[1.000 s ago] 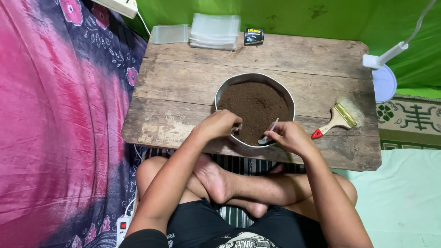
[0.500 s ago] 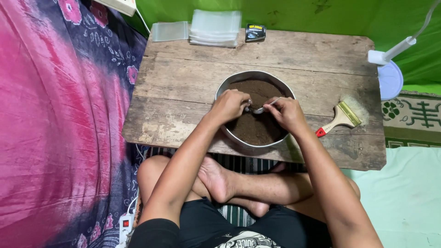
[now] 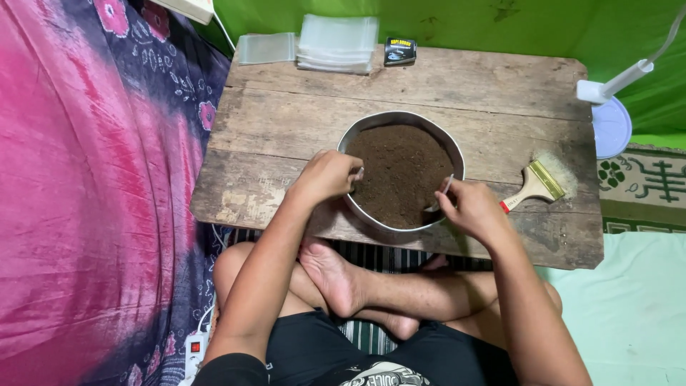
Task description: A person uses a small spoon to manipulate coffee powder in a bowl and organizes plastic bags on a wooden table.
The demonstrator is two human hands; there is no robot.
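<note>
1. Two hands work at a round metal pan [image 3: 457, 154] of dark brown powder [image 3: 400, 171] in the middle of the wooden tabletop [image 3: 286, 121].
2. Left hand [image 3: 325, 175] sits at the pan's 9 o'clock rim, fingers curled together around something small and pale; what it is cannot be told.
3. Right hand [image 3: 471, 207] sits at about 4 o'clock on the rim, pinched shut on a slim metal spoon [image 3: 439, 196] whose tip dips into the powder's edge.
4. Powder fills the pan nearly to the brim, so little seems taken out so far.
5. At 11 o'clock of the pan, on the tabletop's far edge, a stack of clear plastic bags [image 3: 336, 43] lies flat and unfilled; most of the stock appears left.
6. At 3 o'clock lies a paintbrush [image 3: 536, 184], untouched.
</note>
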